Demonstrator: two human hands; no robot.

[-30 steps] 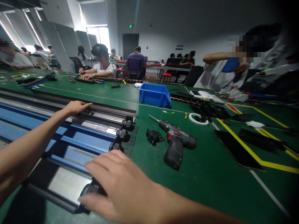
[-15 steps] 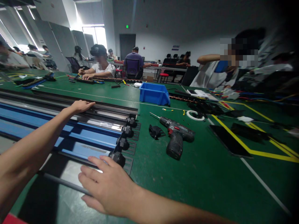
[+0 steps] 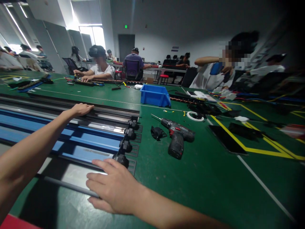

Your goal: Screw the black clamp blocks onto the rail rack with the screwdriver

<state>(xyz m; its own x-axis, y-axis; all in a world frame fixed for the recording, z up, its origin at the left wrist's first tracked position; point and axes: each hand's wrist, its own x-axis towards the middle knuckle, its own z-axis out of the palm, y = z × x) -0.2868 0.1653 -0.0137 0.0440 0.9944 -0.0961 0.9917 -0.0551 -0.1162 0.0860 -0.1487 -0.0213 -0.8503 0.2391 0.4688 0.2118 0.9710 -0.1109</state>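
Several long profiles, some black and some with blue faces (image 3: 95,152), lie side by side on the green table; black round end fittings with slotted tabs (image 3: 126,146) cap their right ends. My left hand (image 3: 82,109) rests on the far black rails (image 3: 109,112), fingers stretched out and flat. Nearer to me, my right hand (image 3: 115,187) lies with fingers spread over the nearest pale panel (image 3: 76,175), its thumb by the grey lower edge. Neither hand visibly grasps anything; the right palm's underside is hidden. A cordless drill (image 3: 177,135) lies right of the profiles, beside a small black part (image 3: 157,133).
A blue bin (image 3: 155,96) stands beyond the drill. Further right are a white ring (image 3: 195,116), a dark flat panel (image 3: 226,140) and yellow tape lines. Co-workers sit across the table; one at right holds something blue (image 3: 216,68).
The view has turned slightly right, so the table items appear further left. My right hand has slid a little right along the near panel. My left hand stays on the far rails.
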